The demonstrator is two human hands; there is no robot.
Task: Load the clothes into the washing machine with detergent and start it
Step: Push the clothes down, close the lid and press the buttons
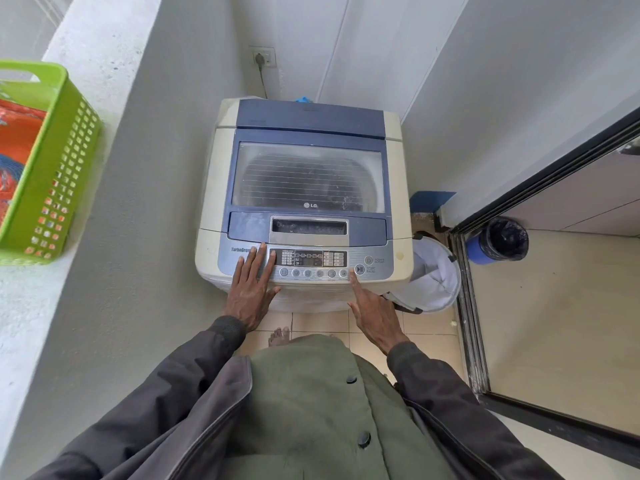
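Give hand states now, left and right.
Left hand: open, flat on the control panel, holding nothing.
Right hand: open, index finger at the start/pause button, holding nothing.

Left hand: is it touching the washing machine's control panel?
Touching. The head view shows the left hand lying flat on the control panel, straight fingers resting on its surface.

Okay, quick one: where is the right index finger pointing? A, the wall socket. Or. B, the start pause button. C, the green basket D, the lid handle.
B: the right hand stretches its index finger to the left edge of the start/pause button, at the right end of the washing machine panel.
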